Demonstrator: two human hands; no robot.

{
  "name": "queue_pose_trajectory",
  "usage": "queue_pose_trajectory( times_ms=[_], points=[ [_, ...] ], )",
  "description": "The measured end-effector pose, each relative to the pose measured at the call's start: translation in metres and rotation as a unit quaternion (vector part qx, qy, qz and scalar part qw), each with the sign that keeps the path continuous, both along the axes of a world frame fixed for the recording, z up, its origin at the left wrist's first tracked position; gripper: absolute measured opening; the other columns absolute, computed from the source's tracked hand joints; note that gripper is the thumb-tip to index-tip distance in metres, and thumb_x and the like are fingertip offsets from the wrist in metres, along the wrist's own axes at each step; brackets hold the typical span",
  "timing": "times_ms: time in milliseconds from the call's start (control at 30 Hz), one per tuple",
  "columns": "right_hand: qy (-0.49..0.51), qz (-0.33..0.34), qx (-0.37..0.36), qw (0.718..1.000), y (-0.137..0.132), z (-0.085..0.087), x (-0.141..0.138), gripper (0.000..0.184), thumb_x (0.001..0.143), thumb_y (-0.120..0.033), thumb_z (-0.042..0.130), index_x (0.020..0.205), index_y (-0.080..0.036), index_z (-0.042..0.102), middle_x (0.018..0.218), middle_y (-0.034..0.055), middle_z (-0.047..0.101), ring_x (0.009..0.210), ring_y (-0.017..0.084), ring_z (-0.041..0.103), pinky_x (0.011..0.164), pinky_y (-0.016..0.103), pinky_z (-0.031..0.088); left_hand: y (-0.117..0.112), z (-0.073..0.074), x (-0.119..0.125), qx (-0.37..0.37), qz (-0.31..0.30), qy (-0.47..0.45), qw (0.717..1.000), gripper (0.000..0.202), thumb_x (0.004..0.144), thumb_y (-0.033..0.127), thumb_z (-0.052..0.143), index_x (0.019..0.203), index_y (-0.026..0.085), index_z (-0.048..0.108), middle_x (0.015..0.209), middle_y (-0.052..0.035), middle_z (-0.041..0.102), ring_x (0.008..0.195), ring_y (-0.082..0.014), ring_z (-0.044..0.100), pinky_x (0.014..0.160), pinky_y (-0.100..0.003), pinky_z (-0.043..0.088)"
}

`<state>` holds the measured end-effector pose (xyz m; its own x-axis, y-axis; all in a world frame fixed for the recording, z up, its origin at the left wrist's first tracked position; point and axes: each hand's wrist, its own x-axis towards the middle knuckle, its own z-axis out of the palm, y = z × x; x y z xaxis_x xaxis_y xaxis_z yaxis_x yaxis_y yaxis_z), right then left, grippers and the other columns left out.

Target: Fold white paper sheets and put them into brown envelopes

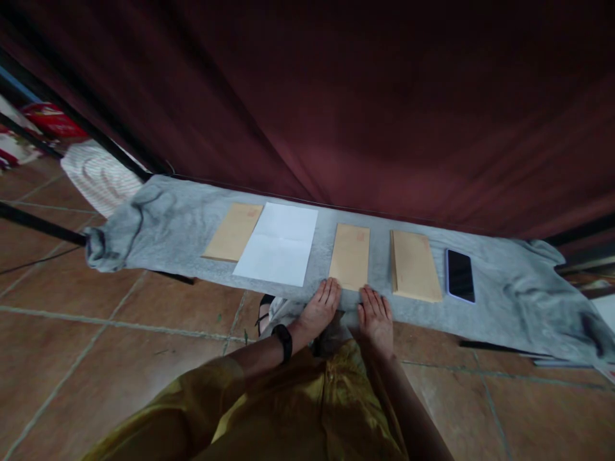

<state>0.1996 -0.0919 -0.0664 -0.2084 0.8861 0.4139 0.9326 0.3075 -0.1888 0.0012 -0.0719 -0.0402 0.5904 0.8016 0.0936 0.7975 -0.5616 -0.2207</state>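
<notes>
A single brown envelope (350, 253) lies flat on the grey cloth in front of me. My left hand (321, 308) rests at its lower left corner, fingers stretched out flat. At the lower right corner lies my right hand (376, 319), its fingers also straight and slightly apart. Left of the envelope is a white paper sheet (281, 243) with a faint crease across it. This sheet partly covers another brown envelope (234, 230). On the right sits a stack of brown envelopes (416, 266).
A phone (460, 275) with a dark screen lies right of the stack. The grey cloth (168, 218) drapes over a narrow bench-like surface. Behind it hangs a dark red curtain (384, 128). Black metal bars (43, 224) and a striped cloth (103, 173) are at the left.
</notes>
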Motion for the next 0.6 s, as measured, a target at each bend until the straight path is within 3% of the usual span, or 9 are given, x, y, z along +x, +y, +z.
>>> queue_pose_trajectory(
  times_ms=[67,200,400,600],
  points=[
    [0.005,0.002,0.002,1.000,0.000,-0.001,0.001,0.048,0.106,-0.028,0.034,0.150,-0.013,0.045,0.146,0.0144,0.058,0.138,0.025,0.048,0.120,0.049,0.028,0.000,0.001,-0.001,0.016,-0.004,0.006,1.000,0.056,0.096,0.012,0.036,0.150,0.000,0.042,0.152,-0.0222,0.049,0.145,-0.0271,0.044,0.126,-0.043,0.029],
    [0.024,0.001,0.004,1.000,0.001,-0.001,-0.006,0.051,0.106,-0.031,0.034,0.152,-0.012,0.041,0.149,0.0162,0.054,0.140,0.027,0.046,0.118,0.051,0.031,0.001,-0.002,-0.001,0.023,-0.004,-0.002,1.000,0.056,0.094,0.010,0.035,0.148,-0.001,0.044,0.149,-0.0233,0.052,0.143,-0.0284,0.047,0.125,-0.044,0.031],
    [0.018,0.054,-0.039,0.998,0.001,0.002,-0.041,0.048,0.105,-0.026,0.036,0.150,-0.011,0.046,0.150,0.0147,0.053,0.143,0.026,0.044,0.121,0.049,0.028,0.003,-0.012,-0.001,0.014,-0.004,-0.004,1.000,0.061,0.090,0.008,0.037,0.151,0.003,0.042,0.152,-0.0222,0.049,0.146,-0.0298,0.041,0.124,-0.048,0.033],
    [0.008,0.025,-0.033,0.999,0.006,0.002,-0.045,0.046,0.104,-0.026,0.041,0.147,-0.014,0.051,0.150,0.0101,0.055,0.141,0.024,0.047,0.123,0.045,0.024,0.004,-0.019,-0.004,0.031,-0.003,-0.018,0.999,0.064,0.087,0.003,0.036,0.151,0.002,0.040,0.154,-0.0239,0.046,0.148,-0.0306,0.037,0.123,-0.050,0.032]
  ],
)
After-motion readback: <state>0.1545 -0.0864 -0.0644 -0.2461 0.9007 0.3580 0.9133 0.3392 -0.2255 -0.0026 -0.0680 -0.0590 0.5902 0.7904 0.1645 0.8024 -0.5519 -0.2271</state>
